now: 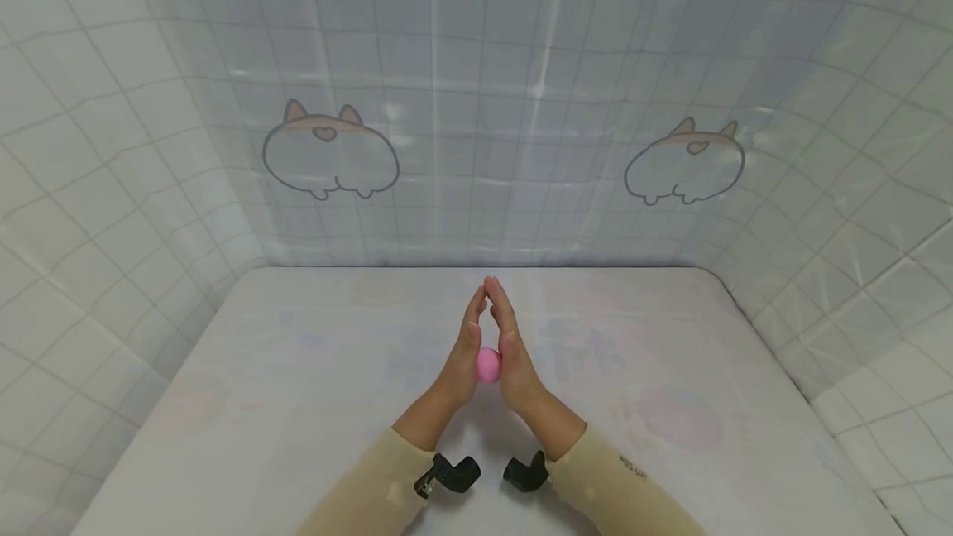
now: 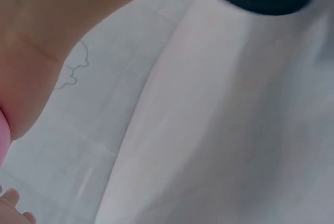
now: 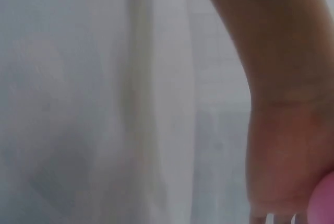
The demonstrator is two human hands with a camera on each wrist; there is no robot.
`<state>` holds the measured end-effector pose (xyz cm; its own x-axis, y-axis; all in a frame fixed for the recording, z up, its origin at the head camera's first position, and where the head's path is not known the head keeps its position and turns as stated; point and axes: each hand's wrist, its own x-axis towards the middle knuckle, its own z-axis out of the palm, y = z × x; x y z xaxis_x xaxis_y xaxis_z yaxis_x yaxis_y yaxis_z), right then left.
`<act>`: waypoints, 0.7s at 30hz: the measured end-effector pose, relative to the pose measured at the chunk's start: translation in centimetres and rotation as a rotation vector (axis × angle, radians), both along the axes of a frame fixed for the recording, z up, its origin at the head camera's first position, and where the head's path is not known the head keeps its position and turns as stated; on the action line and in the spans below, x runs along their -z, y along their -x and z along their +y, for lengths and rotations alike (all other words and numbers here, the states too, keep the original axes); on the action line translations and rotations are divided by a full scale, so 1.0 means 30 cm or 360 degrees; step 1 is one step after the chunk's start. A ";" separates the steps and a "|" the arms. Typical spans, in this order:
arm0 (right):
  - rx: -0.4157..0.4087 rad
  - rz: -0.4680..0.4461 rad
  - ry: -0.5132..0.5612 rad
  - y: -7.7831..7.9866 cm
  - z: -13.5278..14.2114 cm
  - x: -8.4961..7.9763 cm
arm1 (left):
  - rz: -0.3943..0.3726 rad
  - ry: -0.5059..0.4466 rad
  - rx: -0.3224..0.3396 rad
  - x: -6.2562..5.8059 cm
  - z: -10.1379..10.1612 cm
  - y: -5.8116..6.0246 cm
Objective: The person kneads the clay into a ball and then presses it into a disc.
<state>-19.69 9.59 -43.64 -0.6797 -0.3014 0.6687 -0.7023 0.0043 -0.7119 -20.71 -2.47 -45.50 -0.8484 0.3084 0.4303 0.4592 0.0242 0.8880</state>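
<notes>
A smooth pink ball (image 1: 489, 365) sits between my two palms in the head view, pressed from both sides. My left hand (image 1: 463, 358) lies along its left side with fingers straight and pointing away from me. Mirroring it, my right hand (image 1: 515, 362) flanks the ball on the right, fingers also straight. The fingertips of both hands meet beyond the ball, leaving a narrow gap between the palms. Part of the pink ball (image 2: 3, 138) shows at the left edge of the left wrist view. In the right wrist view the ball (image 3: 323, 203) appears at the lower right, against the palm.
A table with a pale, faintly patterned cover (image 1: 313, 354) lies under the hands. Behind it and at both sides hang tiled-pattern curtains (image 1: 506, 147) with cartoon animal drawings. Black wrist cameras (image 1: 456, 474) sit by the beige sleeves (image 1: 372, 486).
</notes>
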 end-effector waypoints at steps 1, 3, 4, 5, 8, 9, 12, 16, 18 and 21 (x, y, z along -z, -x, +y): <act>0.0026 -0.0015 -0.0004 0.004 0.003 -0.002 | 0.0009 0.0016 0.0011 -0.002 0.003 -0.004; 0.0070 -0.0062 -0.0018 0.011 0.010 -0.003 | 0.0020 0.0019 0.0048 -0.003 0.008 -0.012; 0.0094 -0.0084 -0.0030 0.016 0.013 -0.003 | 0.0023 0.0009 0.0069 -0.004 0.009 -0.015; 0.0106 -0.0106 -0.0035 0.020 0.016 -0.003 | 0.0028 -0.0002 0.0086 -0.005 0.011 -0.018; 0.0120 -0.0157 -0.0057 0.035 0.023 0.001 | 0.0047 -0.0062 0.0118 -0.009 0.016 -0.025; 0.0114 -0.0170 -0.0064 0.040 0.025 0.003 | 0.0049 -0.0085 0.0121 -0.010 0.018 -0.027; 0.0094 -0.0202 -0.0098 0.048 0.028 0.012 | 0.0059 -0.0149 0.0099 -0.017 0.027 -0.031; 0.0050 -0.0229 -0.0116 0.046 0.024 0.026 | 0.0022 -0.0218 0.0062 -0.021 0.037 -0.031; 0.0035 -0.0226 -0.0114 0.041 0.020 0.031 | 0.0011 -0.0235 0.0047 -0.021 0.038 -0.029; -0.0007 -0.0212 -0.0106 0.028 0.010 0.034 | 0.0037 -0.0221 -0.0012 -0.022 0.033 -0.019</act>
